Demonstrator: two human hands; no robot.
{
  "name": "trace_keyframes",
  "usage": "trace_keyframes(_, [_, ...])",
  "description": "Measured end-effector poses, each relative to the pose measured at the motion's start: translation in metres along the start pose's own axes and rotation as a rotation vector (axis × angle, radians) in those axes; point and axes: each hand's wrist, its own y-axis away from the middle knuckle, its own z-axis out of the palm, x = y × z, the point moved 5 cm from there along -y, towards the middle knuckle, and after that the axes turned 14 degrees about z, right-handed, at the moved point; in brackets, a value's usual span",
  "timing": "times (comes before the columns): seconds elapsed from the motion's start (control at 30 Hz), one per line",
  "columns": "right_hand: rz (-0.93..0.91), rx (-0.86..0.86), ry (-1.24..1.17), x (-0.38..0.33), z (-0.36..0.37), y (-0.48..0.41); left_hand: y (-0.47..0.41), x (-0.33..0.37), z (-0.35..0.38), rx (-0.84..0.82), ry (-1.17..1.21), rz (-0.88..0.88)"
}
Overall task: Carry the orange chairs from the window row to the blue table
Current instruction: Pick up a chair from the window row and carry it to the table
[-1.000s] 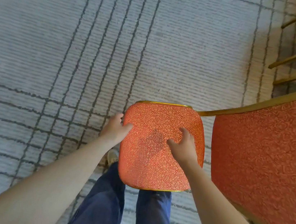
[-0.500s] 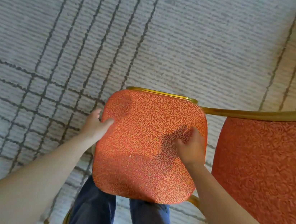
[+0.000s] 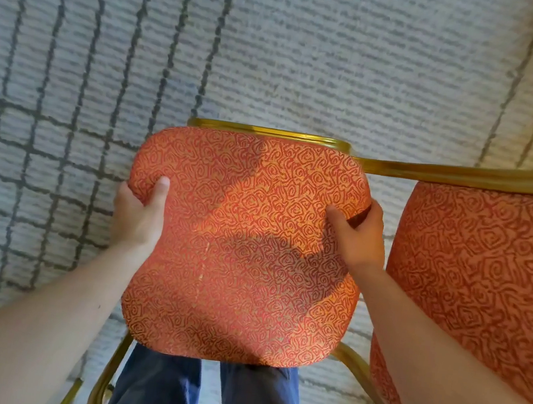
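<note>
An orange patterned chair [image 3: 247,233] with a gold metal frame fills the centre of the view, its padded panel facing me. My left hand [image 3: 137,212] grips the panel's left edge, thumb pressed on the fabric. My right hand [image 3: 360,236] grips its right edge, fingers wrapped behind. Gold legs show at the bottom beside my blue trousers. A second orange chair [image 3: 485,281] stands right next to it on the right, cut off by the frame edge. The blue table is not in view.
Grey-white carpet [image 3: 278,50] with dark grid lines lies below and ahead. The second chair's gold rail [image 3: 465,175] runs level with the held chair's top edge and nearly touches it.
The chair has come up closer to me and looks larger. My hands moved from the panel's face to its two side edges and closed on them.
</note>
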Motion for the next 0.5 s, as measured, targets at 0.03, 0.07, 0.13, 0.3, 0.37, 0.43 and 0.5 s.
trace_keyframes(0.03, [0.022,-0.034,-0.019,0.000,-0.001,-0.003,-0.002,0.000,-0.001,0.011,0.009,0.006])
trace_keyframes(0.07, [0.046,-0.066,-0.036,0.001,-0.002,-0.006,-0.003,-0.001,0.000,0.009,0.011,0.012])
trace_keyframes(0.13, [0.080,-0.108,-0.083,0.004,-0.002,-0.011,-0.005,-0.006,0.000,0.031,0.038,0.022])
trace_keyframes(0.3, [0.120,-0.163,-0.205,0.011,0.002,-0.017,-0.008,-0.012,0.001,0.065,0.092,0.014])
trace_keyframes(0.37, [0.121,-0.180,-0.227,0.013,0.002,-0.020,-0.012,-0.014,0.002,0.051,0.118,0.001])
trace_keyframes(0.43, [0.127,-0.198,-0.241,0.013,0.003,-0.022,-0.017,-0.019,0.002,0.024,0.145,-0.011])
trace_keyframes(0.5, [0.143,-0.219,-0.252,0.014,0.005,-0.023,-0.020,-0.022,0.004,-0.023,0.187,-0.044])
